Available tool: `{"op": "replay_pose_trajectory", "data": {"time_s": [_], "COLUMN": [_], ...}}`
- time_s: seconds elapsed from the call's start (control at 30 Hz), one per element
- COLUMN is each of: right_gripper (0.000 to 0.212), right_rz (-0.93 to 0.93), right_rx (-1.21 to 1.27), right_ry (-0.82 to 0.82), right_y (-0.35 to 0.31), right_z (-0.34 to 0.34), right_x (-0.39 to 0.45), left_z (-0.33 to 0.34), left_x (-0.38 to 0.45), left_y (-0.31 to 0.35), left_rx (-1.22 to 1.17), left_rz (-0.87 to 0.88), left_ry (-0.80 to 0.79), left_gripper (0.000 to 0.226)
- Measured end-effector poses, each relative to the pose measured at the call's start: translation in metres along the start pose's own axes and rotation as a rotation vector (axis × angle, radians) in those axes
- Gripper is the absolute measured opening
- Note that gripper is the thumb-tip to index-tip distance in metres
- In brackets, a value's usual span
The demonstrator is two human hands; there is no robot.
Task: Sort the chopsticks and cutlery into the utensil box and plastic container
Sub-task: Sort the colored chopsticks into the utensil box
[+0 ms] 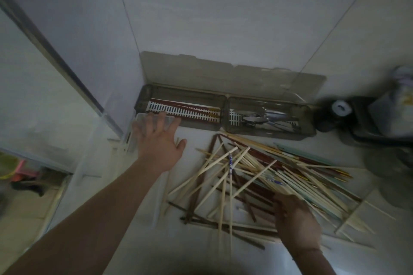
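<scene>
left hand [159, 138] lay flat, fingers spread, on the container [143, 131] beside the box [178, 105]. right hand [295, 221] sat in the chopsticks [245, 174], grip unclear. risk: crossed sticks could snag and scatter when lifted.

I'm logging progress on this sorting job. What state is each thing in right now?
utensil box: lid open, leaning against the wall
left compartment: a few dark red chopsticks inside
right compartment: metal cutlery inside
chopstick pile: loose, scattered on the counter
plastic container: clear; contents cannot be told
left hand: fingers spread, on the container
right hand: on the pile; grip unclear
</scene>
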State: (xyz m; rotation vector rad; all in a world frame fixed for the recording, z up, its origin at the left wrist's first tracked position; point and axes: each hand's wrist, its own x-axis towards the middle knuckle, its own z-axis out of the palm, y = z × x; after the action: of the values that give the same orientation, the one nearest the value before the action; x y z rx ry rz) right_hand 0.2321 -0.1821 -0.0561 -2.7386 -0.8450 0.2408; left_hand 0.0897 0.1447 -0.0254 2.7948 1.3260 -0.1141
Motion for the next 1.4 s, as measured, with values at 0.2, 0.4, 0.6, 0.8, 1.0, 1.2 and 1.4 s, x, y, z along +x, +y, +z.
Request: {"op": "replay_pose_trajectory", "data": {"time_s": [0.2, 0.4, 0.6, 0.8, 1.0, 1.2, 1.4], "right_gripper": [0.03, 0.018, 0.019, 0.01, 0.024, 0.039, 0.063], "right_rz": [-0.096, 0.074, 0.118, 0.003, 0.046, -0.134, -0.009], "right_rx": [-0.154, -0.181, -0.249, -0.27, -0.13, 0.156, 0.224], "right_ry": [0.072, -0.048, -0.186, -0.154, -0.037, 0.074, 0.367], "right_y": [0.023, 0.016, 0.001, 0.01, 0.05, 0.049, 0.018], "right_z": [-0.007, -0.009, -0.02, -0.032, -0.071, -0.093, -0.074], "right_x": [-0.001, 0.007, 0.017, 0.014, 0.002, 0.021, 0.047], "left_z": [-0.009, 0.004, 0.035, 0.033, 0.025, 0.009, -0.018], "left_x": [-0.023, -0.073, -0.093, -0.094, -0.089, -0.08, -0.003], "left_y": [0.036, 0.115, 0.135, 0.133, 0.135, 0.141, 0.056], "left_rx": [-0.063, -0.137, -0.071, -0.032, -0.09, -0.271, -0.283], "left_rz": [0.232, 0.867, 0.787, 0.646, 0.608, 0.81, 0.397], "left_ry": [0.176, 0.106, -0.005, -0.055, -0.061, 0.206, 0.432], "left_gripper": [0.066, 0.036, 0.032, 0.042, 0.047, 0.021, 0.024]}}
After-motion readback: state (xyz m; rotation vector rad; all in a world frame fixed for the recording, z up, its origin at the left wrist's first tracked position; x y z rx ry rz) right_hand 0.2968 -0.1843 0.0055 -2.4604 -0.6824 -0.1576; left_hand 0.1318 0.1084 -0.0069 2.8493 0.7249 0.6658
